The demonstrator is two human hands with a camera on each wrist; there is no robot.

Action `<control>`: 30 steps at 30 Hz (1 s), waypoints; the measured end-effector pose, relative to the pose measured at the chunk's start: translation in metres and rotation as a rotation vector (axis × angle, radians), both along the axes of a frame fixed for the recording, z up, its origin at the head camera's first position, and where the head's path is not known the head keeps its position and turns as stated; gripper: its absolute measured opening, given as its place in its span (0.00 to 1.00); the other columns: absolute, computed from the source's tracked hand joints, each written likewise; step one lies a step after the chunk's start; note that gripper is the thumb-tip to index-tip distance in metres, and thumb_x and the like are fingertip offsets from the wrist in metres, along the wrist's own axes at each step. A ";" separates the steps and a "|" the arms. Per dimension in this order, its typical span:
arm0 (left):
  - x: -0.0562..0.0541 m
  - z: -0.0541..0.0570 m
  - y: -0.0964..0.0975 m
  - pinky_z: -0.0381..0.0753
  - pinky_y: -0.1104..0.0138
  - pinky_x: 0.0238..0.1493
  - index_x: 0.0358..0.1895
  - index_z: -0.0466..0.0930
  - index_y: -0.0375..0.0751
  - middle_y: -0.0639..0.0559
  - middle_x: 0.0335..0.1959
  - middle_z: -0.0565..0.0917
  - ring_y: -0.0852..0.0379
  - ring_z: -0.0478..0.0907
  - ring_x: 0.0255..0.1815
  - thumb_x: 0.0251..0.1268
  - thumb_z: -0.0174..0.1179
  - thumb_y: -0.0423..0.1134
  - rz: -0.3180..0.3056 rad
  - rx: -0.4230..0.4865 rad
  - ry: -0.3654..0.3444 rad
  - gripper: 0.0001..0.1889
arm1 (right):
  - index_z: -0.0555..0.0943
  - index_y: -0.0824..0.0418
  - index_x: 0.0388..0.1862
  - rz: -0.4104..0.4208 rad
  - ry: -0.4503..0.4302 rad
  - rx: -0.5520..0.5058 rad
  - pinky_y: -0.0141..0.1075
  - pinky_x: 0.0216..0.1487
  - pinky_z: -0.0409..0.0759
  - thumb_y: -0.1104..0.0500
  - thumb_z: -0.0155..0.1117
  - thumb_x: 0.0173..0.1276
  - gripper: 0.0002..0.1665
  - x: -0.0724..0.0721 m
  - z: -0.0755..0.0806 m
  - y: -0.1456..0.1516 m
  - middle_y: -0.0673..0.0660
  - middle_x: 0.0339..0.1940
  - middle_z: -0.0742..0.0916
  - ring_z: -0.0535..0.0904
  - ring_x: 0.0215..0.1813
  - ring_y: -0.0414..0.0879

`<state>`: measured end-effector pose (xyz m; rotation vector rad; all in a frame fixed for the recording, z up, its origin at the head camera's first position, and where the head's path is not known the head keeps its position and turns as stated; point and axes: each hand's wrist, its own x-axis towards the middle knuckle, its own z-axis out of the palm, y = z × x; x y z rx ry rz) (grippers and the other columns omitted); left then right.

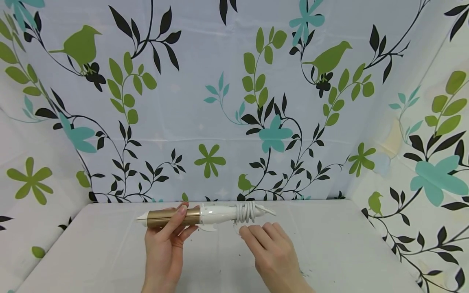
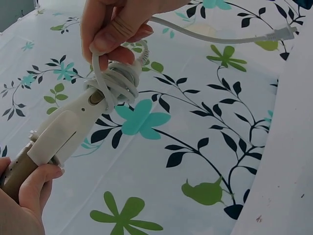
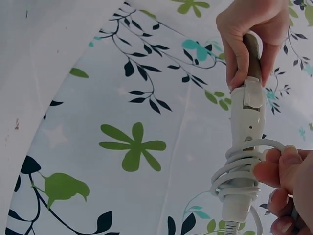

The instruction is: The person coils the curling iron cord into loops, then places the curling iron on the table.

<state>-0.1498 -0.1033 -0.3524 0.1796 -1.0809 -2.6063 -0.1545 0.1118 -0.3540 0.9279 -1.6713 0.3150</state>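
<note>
A curling iron (image 1: 220,214) with a gold barrel and white handle is held level above the table in the head view. My left hand (image 1: 166,240) grips its barrel (image 1: 155,218), thumb over the front. White cord (image 3: 237,178) is wound in several loops round the handle's end. With thumb and fingertips, my right hand (image 2: 120,24) pinches a stretch of that cord beside the loops. Beyond this hand the cord runs out to a plug (image 2: 281,34) in the left wrist view. A white clamp lever (image 2: 53,137) lies along the handle near my left thumb.
A white table (image 1: 91,252) spreads below both hands, with small dark specks on it. Behind it hangs a cloth backdrop (image 1: 190,110) printed with leaves, flowers and birds. Similar patterned cloth (image 1: 432,171) closes off the right side.
</note>
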 end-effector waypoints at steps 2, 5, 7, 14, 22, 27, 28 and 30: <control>0.000 0.000 0.001 0.89 0.60 0.40 0.44 0.68 0.35 0.44 0.44 0.85 0.45 0.89 0.44 0.69 0.60 0.26 -0.004 0.004 -0.001 0.09 | 0.83 0.62 0.32 0.019 0.015 -0.019 0.24 0.25 0.60 0.73 0.43 0.76 0.21 -0.001 0.004 0.001 0.50 0.27 0.82 0.66 0.24 0.41; -0.001 -0.001 0.002 0.89 0.60 0.41 0.44 0.67 0.35 0.44 0.44 0.84 0.45 0.89 0.44 0.69 0.59 0.26 -0.006 0.001 -0.007 0.10 | 0.83 0.62 0.31 0.045 0.035 -0.036 0.24 0.26 0.62 0.72 0.46 0.77 0.19 -0.002 0.010 0.002 0.51 0.26 0.80 0.68 0.25 0.41; -0.002 -0.002 0.002 0.89 0.60 0.41 0.44 0.67 0.35 0.44 0.45 0.84 0.45 0.88 0.44 0.69 0.60 0.26 -0.009 -0.006 -0.011 0.10 | 0.82 0.62 0.30 0.066 0.046 -0.031 0.24 0.26 0.62 0.72 0.47 0.77 0.19 -0.004 0.013 0.003 0.51 0.26 0.80 0.68 0.25 0.41; 0.000 0.000 0.002 0.89 0.60 0.41 0.43 0.70 0.36 0.44 0.46 0.84 0.45 0.88 0.45 0.67 0.62 0.26 -0.008 -0.020 -0.021 0.09 | 0.84 0.63 0.32 0.115 0.014 0.029 0.28 0.28 0.73 0.60 0.55 0.78 0.15 -0.013 0.025 0.005 0.52 0.29 0.82 0.75 0.29 0.42; 0.002 0.002 0.003 0.88 0.59 0.44 0.42 0.70 0.37 0.46 0.47 0.86 0.48 0.88 0.46 0.67 0.64 0.29 -0.006 -0.080 -0.070 0.10 | 0.83 0.62 0.32 0.161 -0.015 0.088 0.31 0.32 0.78 0.57 0.61 0.75 0.13 -0.029 0.040 0.008 0.52 0.29 0.81 0.77 0.31 0.44; 0.003 0.003 0.001 0.89 0.59 0.43 0.39 0.72 0.37 0.45 0.46 0.88 0.51 0.88 0.46 0.68 0.63 0.30 -0.012 -0.094 -0.052 0.07 | 0.85 0.59 0.36 0.156 -0.147 0.176 0.31 0.38 0.81 0.69 0.73 0.60 0.08 -0.033 0.046 0.012 0.52 0.34 0.82 0.76 0.37 0.45; 0.003 0.003 0.001 0.89 0.60 0.43 0.39 0.72 0.37 0.45 0.45 0.88 0.52 0.88 0.46 0.68 0.63 0.30 -0.015 -0.094 -0.048 0.07 | 0.85 0.59 0.37 0.154 -0.172 0.192 0.31 0.39 0.82 0.73 0.74 0.55 0.14 -0.034 0.047 0.012 0.52 0.35 0.82 0.76 0.38 0.46; 0.003 0.003 0.000 0.89 0.60 0.42 0.38 0.72 0.37 0.45 0.45 0.88 0.53 0.88 0.45 0.68 0.63 0.30 -0.023 -0.093 -0.043 0.07 | 0.85 0.58 0.38 0.156 -0.217 0.214 0.31 0.40 0.82 0.81 0.72 0.48 0.23 -0.037 0.049 0.014 0.51 0.36 0.82 0.76 0.39 0.46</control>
